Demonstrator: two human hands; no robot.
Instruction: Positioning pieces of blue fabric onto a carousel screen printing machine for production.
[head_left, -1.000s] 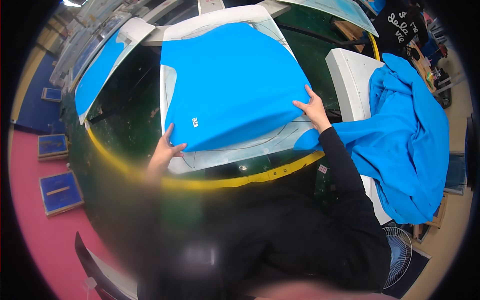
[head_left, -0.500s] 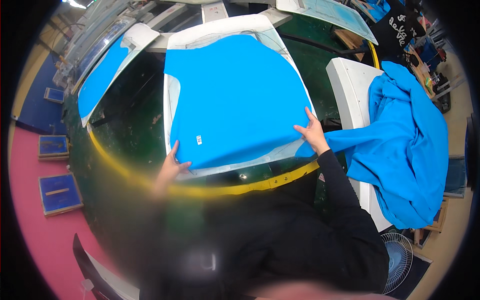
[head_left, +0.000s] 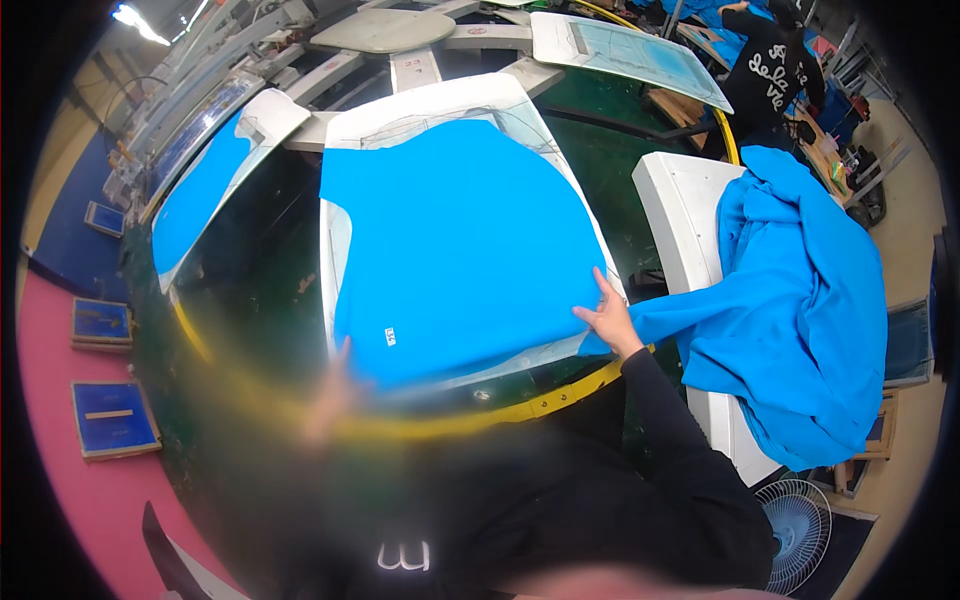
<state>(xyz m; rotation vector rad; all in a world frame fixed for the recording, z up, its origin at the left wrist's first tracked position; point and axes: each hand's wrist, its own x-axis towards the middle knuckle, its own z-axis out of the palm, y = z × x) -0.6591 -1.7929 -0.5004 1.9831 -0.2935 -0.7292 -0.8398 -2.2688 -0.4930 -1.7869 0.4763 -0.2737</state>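
A blue cut fabric panel [head_left: 460,250] with a small white label [head_left: 391,337] lies spread on a pale, tapered board [head_left: 440,100]. My left hand [head_left: 332,398], blurred, is at the panel's near left corner, its index finger and thumb apart. At the near right corner, my right hand [head_left: 614,318] rests with thumb and index finger stretched apart on the panel's edge. Its other fingers are hidden. Beneath that hand, a strip of blue fabric runs right to a large crumpled pile of blue fabric [head_left: 800,310].
The pile lies over a white box-like stand [head_left: 680,210]. A yellow curved rail [head_left: 540,405] passes in front of the board. Another board with blue fabric [head_left: 205,195] stands left. At lower right is a fan [head_left: 795,535]; a person in black [head_left: 775,80] is far right.
The view has tilted up, so the board and fabric sit lower in the picture. Both hands remain at the panel's near corners; the left one looks more blurred.
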